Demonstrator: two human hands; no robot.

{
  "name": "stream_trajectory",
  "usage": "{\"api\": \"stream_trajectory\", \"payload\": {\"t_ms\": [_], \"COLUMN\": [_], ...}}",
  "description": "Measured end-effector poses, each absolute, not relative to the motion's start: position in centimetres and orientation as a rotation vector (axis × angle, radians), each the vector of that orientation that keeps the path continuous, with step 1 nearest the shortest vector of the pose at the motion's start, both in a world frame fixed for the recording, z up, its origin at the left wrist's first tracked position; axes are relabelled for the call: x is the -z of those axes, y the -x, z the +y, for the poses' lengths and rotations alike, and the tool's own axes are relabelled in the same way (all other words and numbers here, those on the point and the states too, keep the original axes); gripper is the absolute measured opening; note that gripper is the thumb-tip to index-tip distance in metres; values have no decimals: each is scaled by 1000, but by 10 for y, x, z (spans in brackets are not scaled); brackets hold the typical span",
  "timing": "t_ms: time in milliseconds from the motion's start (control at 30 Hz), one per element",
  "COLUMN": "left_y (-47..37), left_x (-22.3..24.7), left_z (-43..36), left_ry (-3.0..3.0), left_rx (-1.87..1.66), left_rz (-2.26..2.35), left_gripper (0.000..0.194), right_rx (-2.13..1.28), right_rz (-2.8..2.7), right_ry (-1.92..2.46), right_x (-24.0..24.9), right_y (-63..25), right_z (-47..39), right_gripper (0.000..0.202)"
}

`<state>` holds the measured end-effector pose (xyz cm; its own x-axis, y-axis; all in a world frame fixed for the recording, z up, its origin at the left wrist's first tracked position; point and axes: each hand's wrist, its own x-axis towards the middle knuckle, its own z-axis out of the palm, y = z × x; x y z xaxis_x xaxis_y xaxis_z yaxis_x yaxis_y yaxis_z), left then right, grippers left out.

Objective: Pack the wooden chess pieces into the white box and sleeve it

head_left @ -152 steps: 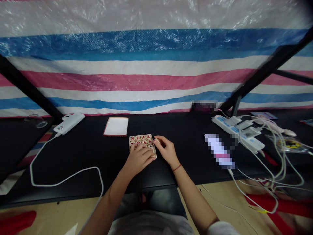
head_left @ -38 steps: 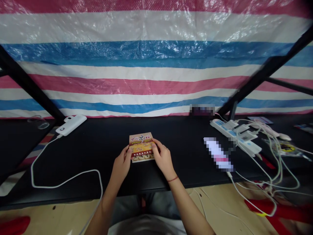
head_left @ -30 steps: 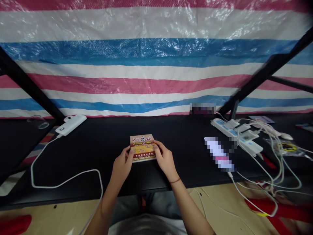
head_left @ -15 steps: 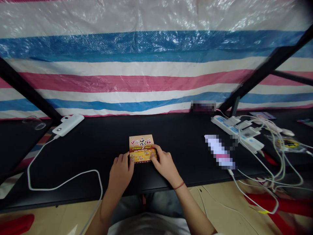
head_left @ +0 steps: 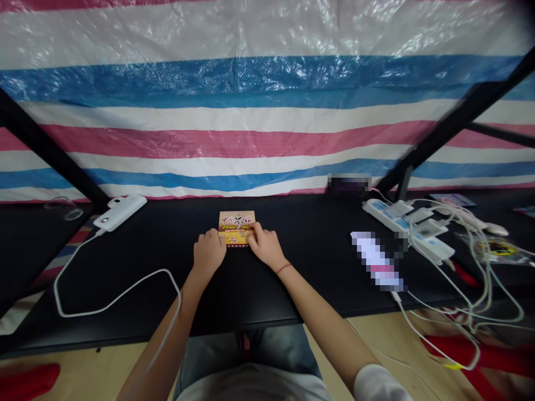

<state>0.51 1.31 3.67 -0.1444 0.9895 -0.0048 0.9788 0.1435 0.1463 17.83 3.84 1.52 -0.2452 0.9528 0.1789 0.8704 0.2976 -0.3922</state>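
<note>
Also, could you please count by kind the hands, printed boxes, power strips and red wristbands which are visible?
Left hand and right hand: 2
Chinese chess box: 1
Power strip: 1
Red wristband: 1
Total: 5

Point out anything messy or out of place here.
The white cables around the power strip look untidy: they cross loosely and some droop past the table's front edge. The Chinese chess box sits straight and shows no damage.

Chinese chess box (head_left: 237, 220) looks like smooth printed card. Backdrop sheet (head_left: 251, 120) is woven plastic, glossy, creased. Table (head_left: 309, 245) appears smooth, near matt. Power strip (head_left: 387, 216): smooth plastic.
</note>
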Motion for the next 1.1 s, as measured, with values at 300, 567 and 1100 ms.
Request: {"api": "stream_trajectory", "payload": {"t_ms": [300, 567, 1100], "left_y": [9, 19, 28], "left_x": [-21, -14, -9], "left_z": [22, 25, 50], "left_ry": [-2057, -2030, -2191], "left_rx": [-330, -428, -298], "left_rz": [2199, 2136, 2255], "left_gripper": [21, 22, 29], "right_rx": [-453, -630, -151], "right_rz": [-2108, -1914, -2042], "right_ry": [1470, 1385, 2018], "right_x": [-7, -6, -4], "right_y": [-190, -196, -192], "right_z": [50, 46, 85], "right_gripper": [27, 27, 33]}}
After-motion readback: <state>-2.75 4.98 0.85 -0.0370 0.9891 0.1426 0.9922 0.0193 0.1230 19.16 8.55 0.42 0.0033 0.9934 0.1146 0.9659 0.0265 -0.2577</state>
